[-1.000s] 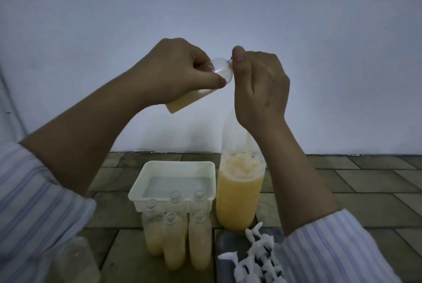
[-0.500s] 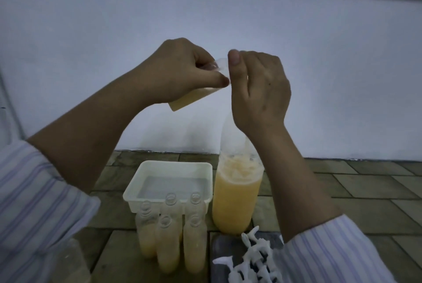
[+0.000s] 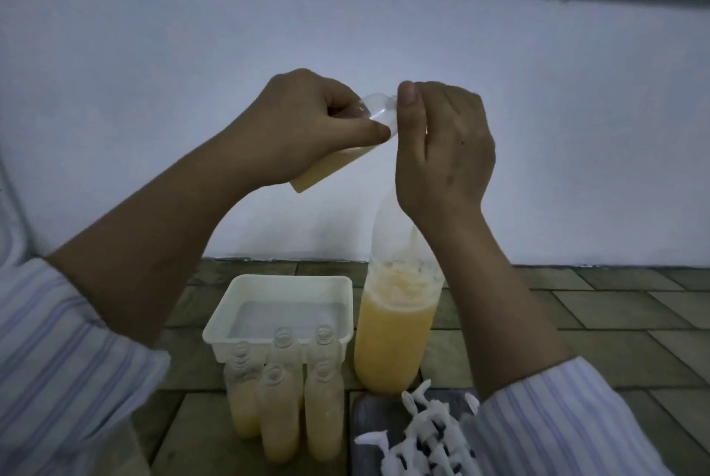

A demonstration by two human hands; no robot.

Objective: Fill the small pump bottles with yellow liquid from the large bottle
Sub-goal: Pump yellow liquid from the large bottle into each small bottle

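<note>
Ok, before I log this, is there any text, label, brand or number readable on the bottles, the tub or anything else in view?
None: no readable text anywhere.
Large bottle: no label showing.
Small bottle gripped in the left hand: clear plastic, no print seen.
Small bottles on the floor: unmarked.
White tub: plain.
White pump tops: plain.

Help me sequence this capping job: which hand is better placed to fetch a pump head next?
Probably the right hand: the pump heads lie beneath its forearm, while the left hand grips the tilted small bottle.
</note>
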